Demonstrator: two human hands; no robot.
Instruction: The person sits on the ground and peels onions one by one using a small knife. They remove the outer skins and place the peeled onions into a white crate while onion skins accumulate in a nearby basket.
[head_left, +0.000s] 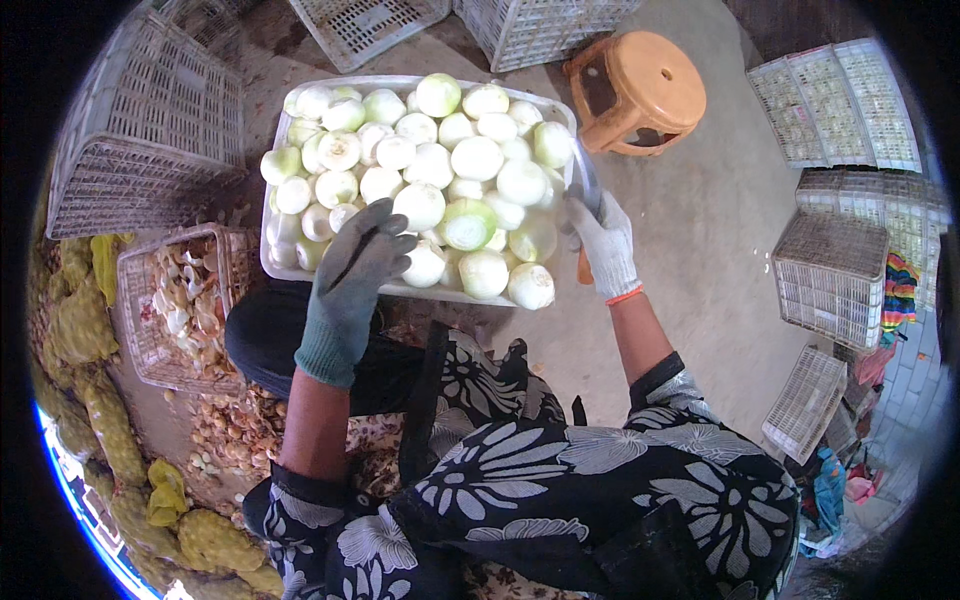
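In front of me a white plastic crate (268, 247) is heaped with peeled white and pale green onions (478, 159). My left hand (360, 259), in a grey and teal glove, reaches over the crate's near left part. Its fingers are slightly apart beside a white onion (418, 207), and no object shows in its grasp, though the palm side is hidden. A white knit glove with an orange cuff covers my right hand (609, 244), which grips a knife (585, 178) at the crate's right edge. The blade points away from me; the orange handle end shows below the fingers.
An orange plastic stool (651, 82) stands beyond the crate's far right corner. At left, a crate (129, 300) holds onion skins, near filled yellow mesh sacks (112, 420). Loose onions (232, 427) lie on the floor. White crates (829, 255) are stacked at right.
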